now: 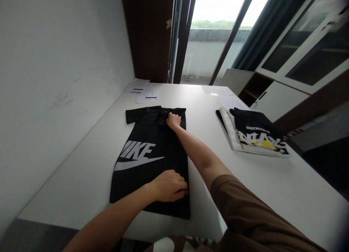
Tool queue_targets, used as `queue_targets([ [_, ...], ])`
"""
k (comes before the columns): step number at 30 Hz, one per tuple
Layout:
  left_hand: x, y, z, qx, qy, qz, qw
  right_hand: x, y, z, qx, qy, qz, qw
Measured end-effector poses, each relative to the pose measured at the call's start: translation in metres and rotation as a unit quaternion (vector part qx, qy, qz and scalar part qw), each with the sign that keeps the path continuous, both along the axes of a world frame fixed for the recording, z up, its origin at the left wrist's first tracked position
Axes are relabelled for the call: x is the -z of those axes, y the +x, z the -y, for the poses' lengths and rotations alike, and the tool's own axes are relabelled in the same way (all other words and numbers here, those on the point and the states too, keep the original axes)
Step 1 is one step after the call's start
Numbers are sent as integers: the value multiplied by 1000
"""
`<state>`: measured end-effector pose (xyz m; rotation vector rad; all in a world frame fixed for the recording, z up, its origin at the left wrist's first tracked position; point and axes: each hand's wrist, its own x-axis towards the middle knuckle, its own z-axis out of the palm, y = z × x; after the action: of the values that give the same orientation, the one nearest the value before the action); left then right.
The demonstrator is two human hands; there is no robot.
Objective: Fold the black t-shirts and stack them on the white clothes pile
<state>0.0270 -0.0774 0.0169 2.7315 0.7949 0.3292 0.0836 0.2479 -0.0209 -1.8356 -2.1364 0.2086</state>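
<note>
A black T-shirt [152, 132] with a large grey NIKE print lies on the white table, its right side folded in over the body. One short sleeve sticks out at the upper left. My right hand [173, 120] is closed on the bunched cloth near the collar end. Lower down, my left hand [170, 185] rests on the shirt by its right edge, fingers curled in against the cloth. The fingertips of both hands are partly hidden.
Folded shirts [253, 132], black over white, are stacked on the table's right. Paper sheets [147, 94] lie at the far left, and more papers [216, 90] at the far right. A wall [68, 81] borders the table's left side; a cabinet [280, 97] stands beyond on the right.
</note>
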Motion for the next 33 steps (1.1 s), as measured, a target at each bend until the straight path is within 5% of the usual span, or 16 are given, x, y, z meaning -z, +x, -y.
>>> queue_targets([
  [12, 6, 3, -2, -11, -16, -5, 1000, -6, -1, 4, -49, 109, 2, 993],
  [16, 5, 3, -3, -17, -27, -15, 999, -8, -20, -2, -108, 57, 21, 992],
  [22, 0, 2, -3, -11, -28, -27, 999, -5, -44, -14, -86, -2, 51, 995],
  [33, -2, 2, -2, -22, -43, -29, 998, -10, -36, -3, -93, -1, 47, 995],
])
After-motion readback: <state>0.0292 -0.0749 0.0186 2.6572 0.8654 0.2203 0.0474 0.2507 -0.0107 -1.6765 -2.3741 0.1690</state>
